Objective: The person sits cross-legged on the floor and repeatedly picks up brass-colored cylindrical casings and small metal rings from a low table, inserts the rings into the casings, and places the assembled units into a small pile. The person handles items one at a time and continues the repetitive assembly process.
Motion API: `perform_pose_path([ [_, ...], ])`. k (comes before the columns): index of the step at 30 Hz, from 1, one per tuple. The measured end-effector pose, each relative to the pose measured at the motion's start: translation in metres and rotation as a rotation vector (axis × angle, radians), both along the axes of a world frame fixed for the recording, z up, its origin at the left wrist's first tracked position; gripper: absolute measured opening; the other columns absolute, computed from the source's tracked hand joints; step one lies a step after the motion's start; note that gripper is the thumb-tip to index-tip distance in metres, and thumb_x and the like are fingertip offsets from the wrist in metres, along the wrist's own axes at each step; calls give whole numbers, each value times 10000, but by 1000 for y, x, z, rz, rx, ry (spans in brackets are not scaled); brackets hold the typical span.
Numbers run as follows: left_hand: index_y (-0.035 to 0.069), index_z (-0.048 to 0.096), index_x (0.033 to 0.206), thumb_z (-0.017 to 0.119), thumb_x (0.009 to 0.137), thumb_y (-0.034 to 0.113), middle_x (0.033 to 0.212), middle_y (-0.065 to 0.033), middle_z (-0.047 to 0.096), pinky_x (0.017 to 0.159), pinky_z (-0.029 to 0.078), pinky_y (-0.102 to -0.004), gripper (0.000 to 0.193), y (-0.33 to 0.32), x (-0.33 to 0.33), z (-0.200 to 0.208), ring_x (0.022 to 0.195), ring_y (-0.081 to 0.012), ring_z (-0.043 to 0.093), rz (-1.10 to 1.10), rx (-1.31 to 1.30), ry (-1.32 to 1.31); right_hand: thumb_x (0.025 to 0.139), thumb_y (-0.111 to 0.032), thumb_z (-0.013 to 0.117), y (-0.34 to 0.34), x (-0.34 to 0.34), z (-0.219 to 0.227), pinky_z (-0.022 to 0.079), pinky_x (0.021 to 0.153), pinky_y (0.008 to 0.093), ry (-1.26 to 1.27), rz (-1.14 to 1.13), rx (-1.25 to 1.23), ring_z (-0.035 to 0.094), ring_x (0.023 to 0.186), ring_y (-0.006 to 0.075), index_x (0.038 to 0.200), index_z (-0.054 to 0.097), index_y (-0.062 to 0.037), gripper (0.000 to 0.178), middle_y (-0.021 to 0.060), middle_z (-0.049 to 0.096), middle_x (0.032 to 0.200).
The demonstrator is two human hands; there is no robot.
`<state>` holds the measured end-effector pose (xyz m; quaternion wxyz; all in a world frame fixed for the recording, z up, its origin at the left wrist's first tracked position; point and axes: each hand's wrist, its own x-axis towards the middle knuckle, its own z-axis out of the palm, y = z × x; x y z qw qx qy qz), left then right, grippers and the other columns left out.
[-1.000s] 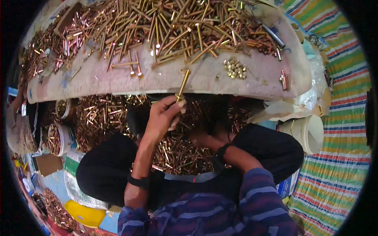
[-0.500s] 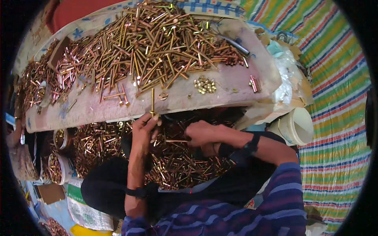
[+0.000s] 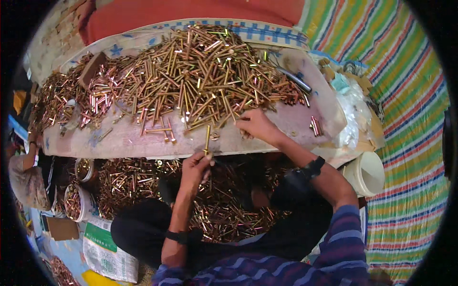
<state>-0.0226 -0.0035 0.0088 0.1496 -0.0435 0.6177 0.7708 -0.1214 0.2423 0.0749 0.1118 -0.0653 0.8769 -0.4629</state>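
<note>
Left fingers (image 3: 204, 161) hold bolt (image 3: 207, 138); it points away

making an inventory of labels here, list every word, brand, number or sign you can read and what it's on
White-and-green sack, lower left: printed marks on its green and white parts, too small and blurred to read.
No other lettering, numbers or signs can be made out.

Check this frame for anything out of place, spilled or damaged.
Nothing looks plainly damaged. One oddity: a grey metal tube lies at the right edge of the heap of bolts, visibly thicker than them and different in colour. The pale work surface also looks blotched and stained.
</note>
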Motion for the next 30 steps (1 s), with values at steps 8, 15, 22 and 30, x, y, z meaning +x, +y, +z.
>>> perform_pose_path([
  [8, 39, 661, 895, 649, 995, 221, 678, 15, 579, 404, 301, -249, 208, 14, -6, -6, 462, -67, 436, 33, 28, -51, 907, -191, 665, -18, -25, -27, 537, 565, 323, 183, 2, 37, 715, 670, 189, 1122, 690, 46, 321, 134, 723, 882],
  [15, 26, 690, 964, 658, 989, 213, 720, 9, 619, 408, 295, -247, 191, 30, -15, -14, 473, -61, 448, 7, -3, -60, 876, -211, 673, 25, -11, -9, 549, 819, 405, 373, 81, 210, 718, 919, 318, 1148, 694, 15, 354, 217, 723, 998],
  [22, 24, 695, 944, 666, 988, 227, 704, 14, 608, 412, 282, -251, 210, 31, -15, -17, 452, -63, 430, 9, -40, -45, 859, -268, 634, 122, -36, 2, 531, 819, 529, 495, -173, 529, 681, 926, 422, 1076, 660, -30, 322, 234, 699, 981],
  [30, 34, 726, 989, 671, 984, 230, 658, 18, 594, 426, 295, -246, 204, 35, -12, -10, 465, -58, 433, 52, -69, -60, 829, -176, 695, 166, -82, -32, 529, 842, 495, 622, -176, 879, 665, 996, 378, 1140, 665, -93, 324, 178, 689, 1041],
])
